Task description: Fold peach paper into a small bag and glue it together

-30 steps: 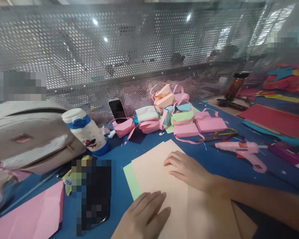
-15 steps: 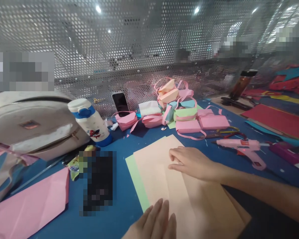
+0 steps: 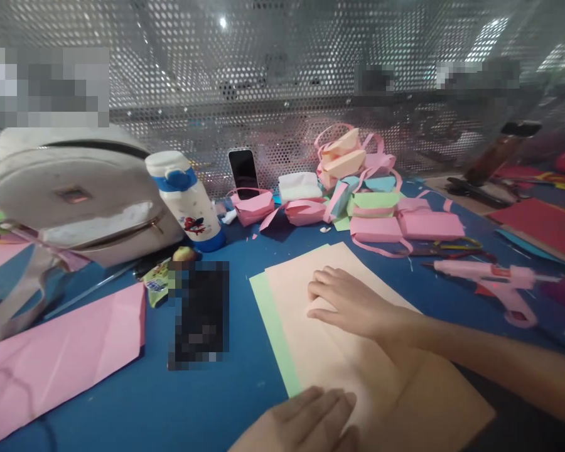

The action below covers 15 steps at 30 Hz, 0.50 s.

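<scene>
Peach paper sheets [image 3: 289, 282] lie in front of me on the blue table, with a green sheet [image 3: 275, 339] showing along their left edge. My right hand [image 3: 351, 301] rests on the top sheet, its fingers loosely curled and the thumb apart, grasping nothing. Lower down, my left hand [image 3: 306, 420] lies flat near the sheets' lower left, fingers stretched out; the bottom of the frame cuts it off. Faint creases run across the top sheet beside my hands.
Small folded paper bags [image 3: 374, 229] crowd the back. A pink glue gun [image 3: 494, 276] lies right. A bottle [image 3: 191, 207], grey backpack [image 3: 75, 194], pink folded paper [image 3: 75, 351] and snack packet [image 3: 157, 282] are left. A phone [image 3: 243, 171] leans against the perforated metal panel [image 3: 282, 113].
The view has turned a little left and downward. My right hand has slid slightly left over the peach paper. My left hand's fingertips now point more to the right.
</scene>
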Available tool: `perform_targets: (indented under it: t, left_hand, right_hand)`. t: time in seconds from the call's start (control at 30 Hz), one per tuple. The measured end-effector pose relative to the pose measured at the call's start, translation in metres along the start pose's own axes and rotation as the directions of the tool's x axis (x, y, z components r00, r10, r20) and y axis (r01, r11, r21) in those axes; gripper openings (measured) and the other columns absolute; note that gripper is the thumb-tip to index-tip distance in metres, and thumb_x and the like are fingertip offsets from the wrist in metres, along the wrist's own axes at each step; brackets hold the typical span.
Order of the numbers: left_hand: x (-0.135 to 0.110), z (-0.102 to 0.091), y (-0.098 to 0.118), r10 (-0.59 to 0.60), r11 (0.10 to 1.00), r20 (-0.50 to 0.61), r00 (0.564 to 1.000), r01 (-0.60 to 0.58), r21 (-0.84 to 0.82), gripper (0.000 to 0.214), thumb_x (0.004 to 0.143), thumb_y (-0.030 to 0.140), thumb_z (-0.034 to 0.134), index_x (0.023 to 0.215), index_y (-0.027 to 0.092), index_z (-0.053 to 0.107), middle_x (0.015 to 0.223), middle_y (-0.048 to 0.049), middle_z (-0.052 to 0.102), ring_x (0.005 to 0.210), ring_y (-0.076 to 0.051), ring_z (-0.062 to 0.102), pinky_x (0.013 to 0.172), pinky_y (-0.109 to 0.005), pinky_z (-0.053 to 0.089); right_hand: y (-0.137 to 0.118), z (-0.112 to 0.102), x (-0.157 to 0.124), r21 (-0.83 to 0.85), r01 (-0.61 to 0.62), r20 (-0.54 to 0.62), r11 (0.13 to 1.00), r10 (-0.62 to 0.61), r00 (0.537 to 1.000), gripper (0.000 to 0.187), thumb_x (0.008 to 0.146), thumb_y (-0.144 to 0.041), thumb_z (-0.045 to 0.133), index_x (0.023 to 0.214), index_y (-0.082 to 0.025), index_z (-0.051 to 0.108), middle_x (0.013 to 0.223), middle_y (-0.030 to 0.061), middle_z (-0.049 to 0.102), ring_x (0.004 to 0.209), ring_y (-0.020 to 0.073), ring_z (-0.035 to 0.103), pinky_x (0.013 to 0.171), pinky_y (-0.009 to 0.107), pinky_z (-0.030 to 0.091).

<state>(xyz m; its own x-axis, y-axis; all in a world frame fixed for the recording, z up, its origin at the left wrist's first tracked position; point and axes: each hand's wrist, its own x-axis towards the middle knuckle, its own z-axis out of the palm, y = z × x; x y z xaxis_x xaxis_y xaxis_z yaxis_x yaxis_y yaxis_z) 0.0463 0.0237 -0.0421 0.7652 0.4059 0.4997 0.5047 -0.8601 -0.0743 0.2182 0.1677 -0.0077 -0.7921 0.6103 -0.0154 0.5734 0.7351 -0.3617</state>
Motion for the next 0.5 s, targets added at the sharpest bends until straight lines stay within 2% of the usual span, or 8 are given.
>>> perform_targets:
  t: [0.07, 0.1, 0.2, 0.3, 0.43, 0.5]
  left_hand:
    - [-0.01, 0.001, -0.009, 0.019, 0.999, 0.027, 0.999, -0.02, 0.049, 0.025, 0.1, 0.02, 0.05, 0.115, 0.019, 0.069, 0.124, -0.0035, 0.071, 0.113, -0.019, 0.068, 0.097, -0.031, 0.057]
    - [-0.015, 0.001, -0.014, 0.018, 0.997, -0.013, 1.0, -0.017, 0.07, 0.026, 0.1, 0.02, 0.049, 0.117, 0.018, 0.069, 0.123, -0.0067, 0.071, 0.114, -0.023, 0.068, 0.094, -0.036, 0.058]
    - [-0.025, 0.001, -0.023, -0.073, 0.991, 0.023, 0.997, 0.07, 0.118, 0.033, 0.101, 0.022, 0.046, 0.129, 0.018, 0.062, 0.129, -0.0167, 0.066, 0.121, -0.033, 0.062, 0.09, -0.045, 0.059]
    - [-0.026, -0.004, -0.027, -0.113, 0.985, 0.111, 0.987, 0.097, 0.14, 0.039, 0.1, 0.024, 0.05, 0.138, 0.021, 0.054, 0.139, -0.0182, 0.058, 0.127, -0.033, 0.057, 0.093, -0.045, 0.057]
    - [-0.024, -0.008, -0.028, -0.118, 0.982, 0.123, 0.985, 0.098, 0.159, 0.038, 0.098, 0.023, 0.055, 0.136, 0.022, 0.056, 0.133, -0.0136, 0.064, 0.124, -0.029, 0.061, 0.095, -0.041, 0.057]
    - [-0.026, -0.005, -0.027, -0.126, 0.982, 0.135, 0.983, 0.104, 0.157, 0.039, 0.098, 0.024, 0.055, 0.136, 0.023, 0.056, 0.137, -0.0116, 0.062, 0.124, -0.028, 0.06, 0.097, -0.04, 0.055]
  right_hand:
    - [0.002, 0.003, 0.001, 0.022, -0.017, 0.006, 1.0, 0.017, 1.0, 0.018, 0.092, -0.033, 0.063, 0.083, -0.019, 0.057, 0.095, 0.0039, 0.06, 0.092, 0.0224, 0.051, 0.082, 0.036, 0.037]
    - [0.003, 0.004, 0.002, 0.031, -0.022, 0.011, 0.999, 0.022, 1.0, 0.018, 0.092, -0.033, 0.064, 0.083, -0.019, 0.057, 0.095, 0.0036, 0.059, 0.092, 0.022, 0.051, 0.082, 0.036, 0.036]
    - [0.008, 0.008, 0.003, 0.053, -0.006, -0.003, 0.999, 0.006, 1.0, 0.017, 0.092, -0.032, 0.064, 0.084, -0.019, 0.056, 0.095, 0.0029, 0.059, 0.091, 0.021, 0.05, 0.081, 0.035, 0.035]
    - [0.012, 0.012, 0.003, 0.069, 0.022, -0.034, 0.997, -0.02, 0.999, 0.017, 0.091, -0.033, 0.064, 0.085, -0.02, 0.056, 0.095, 0.0023, 0.058, 0.09, 0.0203, 0.048, 0.079, 0.034, 0.034]
    - [0.015, 0.014, 0.003, 0.088, 0.029, -0.042, 0.996, -0.026, 0.999, 0.02, 0.091, -0.032, 0.066, 0.082, -0.019, 0.054, 0.093, 0.0018, 0.058, 0.089, 0.0196, 0.048, 0.078, 0.034, 0.034]
    - [0.015, 0.013, 0.003, 0.098, 0.025, -0.04, 0.995, -0.021, 0.999, 0.021, 0.09, -0.033, 0.067, 0.081, -0.019, 0.054, 0.092, 0.0018, 0.059, 0.089, 0.0194, 0.048, 0.077, 0.034, 0.034]
